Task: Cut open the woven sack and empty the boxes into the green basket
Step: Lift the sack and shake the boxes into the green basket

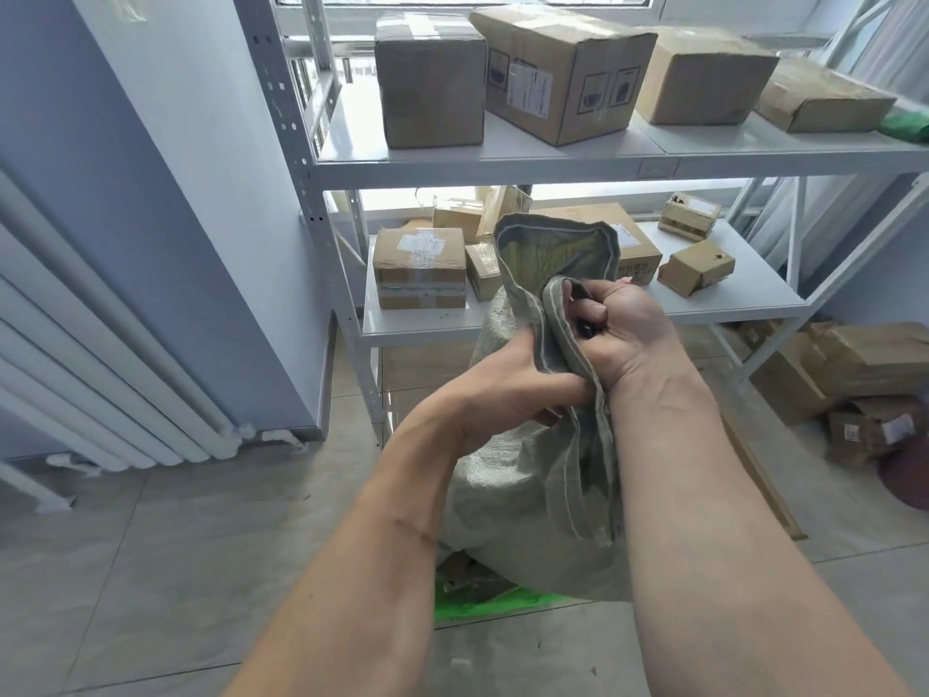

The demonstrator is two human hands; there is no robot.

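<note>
A grey-green woven sack (523,485) hangs bulging in front of me, its top end (553,249) folded upward. My left hand (507,389) grips the gathered neck of the sack from the left. My right hand (623,329) holds the sack's edge and a small dark object (585,328) in its curled fingers; what that object is I cannot tell. Under the sack, a strip of the green basket (482,603) shows on the floor, with a few small boxes (460,570) visible inside it. The sack hides most of the basket.
A white metal shelf rack (502,166) stands behind the sack, loaded with cardboard boxes (563,72) on two levels. More boxes (864,364) lie on the floor at the right. A white radiator (100,374) lines the left wall. The floor is tiled.
</note>
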